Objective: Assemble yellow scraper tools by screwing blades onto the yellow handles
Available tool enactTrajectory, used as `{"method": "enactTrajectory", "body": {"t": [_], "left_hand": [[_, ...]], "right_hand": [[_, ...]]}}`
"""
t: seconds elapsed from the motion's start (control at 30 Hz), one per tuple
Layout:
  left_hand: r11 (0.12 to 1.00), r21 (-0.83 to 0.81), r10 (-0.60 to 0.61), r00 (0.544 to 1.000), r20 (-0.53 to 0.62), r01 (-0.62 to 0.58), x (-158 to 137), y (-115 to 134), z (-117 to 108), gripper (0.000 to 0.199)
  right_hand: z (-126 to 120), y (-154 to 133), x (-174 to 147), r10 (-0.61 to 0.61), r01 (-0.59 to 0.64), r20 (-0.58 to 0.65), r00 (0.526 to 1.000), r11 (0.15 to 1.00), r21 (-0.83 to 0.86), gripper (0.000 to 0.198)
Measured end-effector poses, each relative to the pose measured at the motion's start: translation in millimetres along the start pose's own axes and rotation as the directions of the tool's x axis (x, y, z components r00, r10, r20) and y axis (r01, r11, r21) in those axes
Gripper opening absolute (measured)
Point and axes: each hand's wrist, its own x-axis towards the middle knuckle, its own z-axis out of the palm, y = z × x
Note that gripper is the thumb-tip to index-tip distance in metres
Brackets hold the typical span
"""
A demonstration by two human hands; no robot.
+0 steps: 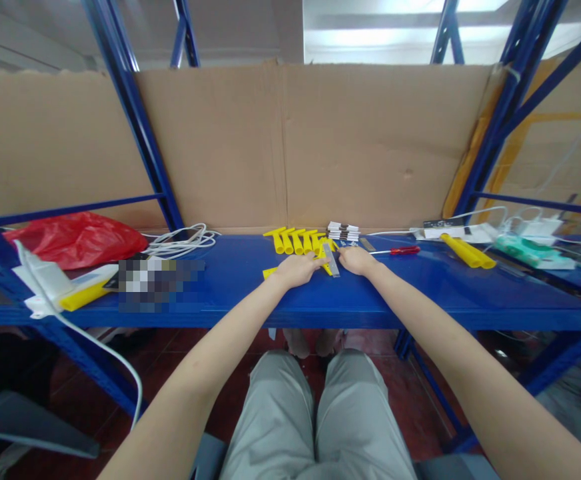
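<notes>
My left hand (297, 269) is closed around a yellow T-shaped plastic handle (269, 273), whose tube end sticks out to the left. Against the crosspiece of this handle lies a flat grey strip (331, 261), slanted between my hands. My right hand (356, 260) is curled just right of the strip; its fingertips are hidden, so what it holds cannot be made out. Behind my left hand several more yellow T-shaped handles (288, 243) stand side by side in a row. A red-handled screwdriver (404, 251) lies right of my right hand.
White-and-black stacked pieces (343, 231) sit at the back. At right are two yellow tubes (466, 252) and a green-and-white package (533, 252). A red plastic bag (78, 237), coiled white cable (185, 241) and white power adapter (45, 280) are at left. Cardboard (290, 147) backs the blue shelf (230, 287).
</notes>
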Motion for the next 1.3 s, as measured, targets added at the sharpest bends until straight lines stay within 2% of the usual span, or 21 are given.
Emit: {"method": "enactTrajectory", "body": {"t": [0.63,0.87,1.0,1.1,1.2,1.3], "left_hand": [[0.999,-0.031,-0.012,1.0,0.01,0.012,-1,1,-2,0.046],[1.0,-0.021,-0.011,1.0,0.015,0.011,-1,1,-1,0.046],[1.0,-0.014,-0.011,1.0,0.012,0.012,-1,1,-2,0.046],[1.0,-0.012,-0.013,1.0,0.007,0.013,-1,2,-3,0.046],[1.0,-0.018,-0.008,1.0,-0.001,0.008,0,1,-1,0.046],[0.999,-0.037,-0.005,1.0,-0.018,0.004,0,0,1,0.045]], "right_hand": [[-5,-4,-3,0.084,-0.084,-0.02,0.996,0.996,-0.02,0.041],[-4,-2,-2,0.133,-0.133,0.0,0.991,0.991,0.023,0.041],[-1,2,-2,0.174,-0.174,0.01,0.985,0.978,0.112,0.039],[4,7,0,0.248,-0.23,-0.047,0.968,0.944,0.236,0.038],[10,13,4,0.35,-0.252,-0.161,0.923,0.864,0.436,0.034],[16,21,9,0.469,-0.239,-0.223,0.855,0.737,0.632,0.023]]}}
